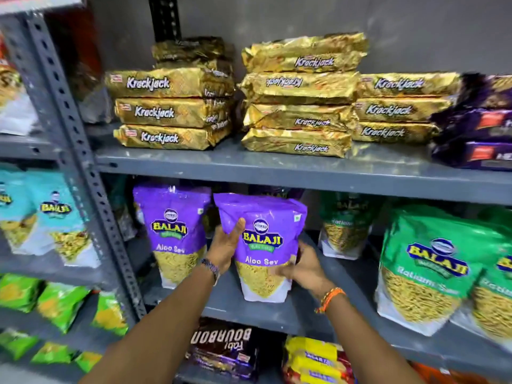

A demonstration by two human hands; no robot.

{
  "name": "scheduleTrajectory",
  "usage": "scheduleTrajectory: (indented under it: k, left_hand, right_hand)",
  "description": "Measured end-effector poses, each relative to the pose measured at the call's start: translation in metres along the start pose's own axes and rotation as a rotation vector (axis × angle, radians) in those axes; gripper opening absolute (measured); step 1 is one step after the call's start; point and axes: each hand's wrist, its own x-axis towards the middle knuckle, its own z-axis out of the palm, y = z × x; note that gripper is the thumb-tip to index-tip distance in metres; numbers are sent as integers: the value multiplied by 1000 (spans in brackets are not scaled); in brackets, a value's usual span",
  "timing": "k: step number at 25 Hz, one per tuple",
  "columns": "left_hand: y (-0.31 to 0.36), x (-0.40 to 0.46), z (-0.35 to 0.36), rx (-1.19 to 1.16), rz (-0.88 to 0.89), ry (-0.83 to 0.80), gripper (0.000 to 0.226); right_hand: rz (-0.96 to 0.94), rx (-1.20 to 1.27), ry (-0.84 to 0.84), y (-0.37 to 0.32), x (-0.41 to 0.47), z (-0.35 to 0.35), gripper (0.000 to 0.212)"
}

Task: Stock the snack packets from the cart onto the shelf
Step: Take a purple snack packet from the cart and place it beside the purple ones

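In the head view, a purple Aloo Sev packet (263,245) is gripped upright between the left hand (225,245) and right hand (303,270) on the grey middle shelf (277,314), just beside a second purple packet (173,234).

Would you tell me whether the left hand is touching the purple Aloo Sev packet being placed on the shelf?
Touching. The head view shows the left hand pressed flat against the left edge of the held Aloo Sev packet, thumb lying on its front.
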Motion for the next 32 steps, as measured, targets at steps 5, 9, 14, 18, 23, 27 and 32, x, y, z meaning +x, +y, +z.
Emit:
scheduleTrajectory:
  k: [5,9,14,18,23,27,32]
  left_hand:
    - [2,-2,0,72,14,35,49]
    - [-26,-18,-13,165,1,-1,66]
    - [-75,-47,-33,499,25,-151,95]
    - [-83,-42,-40,539,47,-111,99]
    - [-83,-39,-43,553,28,-116,96]
    - [-81,-38,-38,549,11,-124,93]
    - [-80,-39,-38,544,-4,-125,91]
  right_hand:
    - [-140,421,163,-42,20,7,32]
    - [-143,359,246,-57,30,7,32]
    - [-160,453,229,-62,27,10,21]
    - [-168,532,300,-69,31,22,12]
    - [-170,552,377,-69,37,22,19]
    - [-180,562,409,-70,38,20,21]
    - [-188,545,410,-69,40,19,24]
